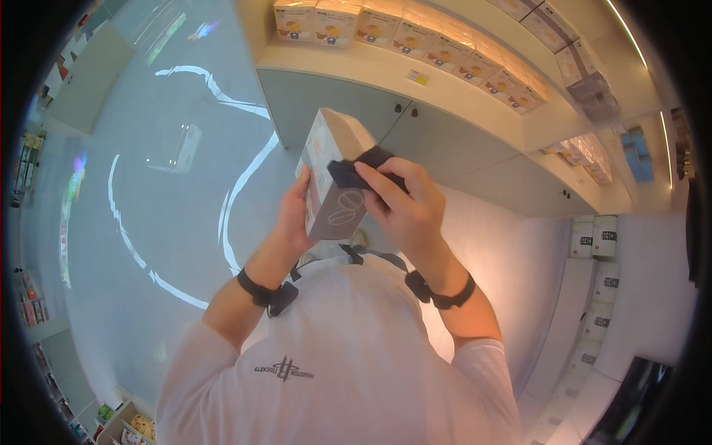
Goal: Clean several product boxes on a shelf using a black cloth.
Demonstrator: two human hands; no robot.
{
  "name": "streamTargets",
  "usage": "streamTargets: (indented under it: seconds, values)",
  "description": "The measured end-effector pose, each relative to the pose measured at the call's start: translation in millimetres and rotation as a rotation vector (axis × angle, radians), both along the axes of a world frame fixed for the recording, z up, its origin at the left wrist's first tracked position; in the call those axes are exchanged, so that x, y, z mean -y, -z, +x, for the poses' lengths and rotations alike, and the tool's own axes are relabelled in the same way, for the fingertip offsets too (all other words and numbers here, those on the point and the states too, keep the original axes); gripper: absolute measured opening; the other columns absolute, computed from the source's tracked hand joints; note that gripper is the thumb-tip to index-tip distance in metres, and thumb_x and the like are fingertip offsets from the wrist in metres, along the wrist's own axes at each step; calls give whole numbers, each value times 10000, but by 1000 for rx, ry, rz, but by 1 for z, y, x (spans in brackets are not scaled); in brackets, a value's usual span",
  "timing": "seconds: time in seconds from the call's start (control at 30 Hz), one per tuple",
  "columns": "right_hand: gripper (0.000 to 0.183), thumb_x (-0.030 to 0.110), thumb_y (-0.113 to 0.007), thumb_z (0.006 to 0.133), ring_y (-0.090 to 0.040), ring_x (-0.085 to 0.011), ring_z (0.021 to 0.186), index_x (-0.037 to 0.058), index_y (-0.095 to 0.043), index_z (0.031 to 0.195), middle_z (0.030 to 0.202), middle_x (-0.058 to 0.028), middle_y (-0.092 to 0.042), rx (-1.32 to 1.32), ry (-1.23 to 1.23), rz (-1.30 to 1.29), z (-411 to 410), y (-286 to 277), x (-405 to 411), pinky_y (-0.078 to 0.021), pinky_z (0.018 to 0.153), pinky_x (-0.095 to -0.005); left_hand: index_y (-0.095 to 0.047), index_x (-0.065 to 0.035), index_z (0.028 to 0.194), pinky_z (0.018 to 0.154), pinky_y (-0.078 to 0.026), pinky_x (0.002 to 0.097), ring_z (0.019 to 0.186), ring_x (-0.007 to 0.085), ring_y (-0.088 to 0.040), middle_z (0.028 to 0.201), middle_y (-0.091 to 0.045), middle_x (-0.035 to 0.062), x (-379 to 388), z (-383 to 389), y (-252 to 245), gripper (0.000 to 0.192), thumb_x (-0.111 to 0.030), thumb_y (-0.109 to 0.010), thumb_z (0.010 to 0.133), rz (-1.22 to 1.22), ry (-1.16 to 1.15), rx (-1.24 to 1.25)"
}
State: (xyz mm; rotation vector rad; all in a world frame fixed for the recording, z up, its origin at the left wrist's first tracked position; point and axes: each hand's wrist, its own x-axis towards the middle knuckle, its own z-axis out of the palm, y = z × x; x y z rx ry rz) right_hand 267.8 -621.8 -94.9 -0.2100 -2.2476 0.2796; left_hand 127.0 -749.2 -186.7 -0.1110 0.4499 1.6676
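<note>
A printed cardboard box [324,161] is held up, tilted, in front of my chest. My left hand [293,214] grips it from the left side, with the thumb on its printed face; the other fingers are hidden behind it. A dark cloth [347,173] is pinched in my right hand [409,203] and lies against the box's right side and edge. Two oval outlines are printed on the box's grey end, just below the cloth.
Ahead, a lit shelf [334,58] bears a row of boxes [378,26] with cartoon prints. Below it stand grey cabinet doors [461,139] with small dark knobs. At right, white packages [605,236] line a ledge. Glossy floor [167,222] spreads to the left.
</note>
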Motion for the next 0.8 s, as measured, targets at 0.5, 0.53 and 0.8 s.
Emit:
streamTargets:
  seconds: [0.5, 0.53, 0.8]
  values:
    - [370, 70, -801, 652, -617, -202, 729, 168, -776, 1008, 895, -14, -616, 148, -273, -30, 0, 30, 8, -533, 629, -330, -470, -64, 1459, 1028, -510, 487, 1194, 339, -619, 1355, -604, 162, -37, -11, 5, 664, -566, -304, 1059, 61, 103, 14]
    - [398, 69, -800, 656, -613, -222, 731, 165, -768, 1041, 899, -25, -624, 205, -275, -69, 3, 32, 13, -538, 646, -345, -483, -62, 1445, 1025, -511, 493, 1190, 344, -619, 1349, -607, 164, -38, -9, 8, 649, -556, -313, 1061, 84, 93, -24]
    - [401, 68, -793, 676, -648, -228, 809, 156, -760, 1066, 977, -36, -643, 127, -220, -107, -6, 49, -17, -550, 685, -360, -480, -29, 1437, 1070, -488, 483, 1231, 327, -605, 1382, -587, 164, -39, -12, 14, 645, -538, -372, 1055, 255, 174, 109]
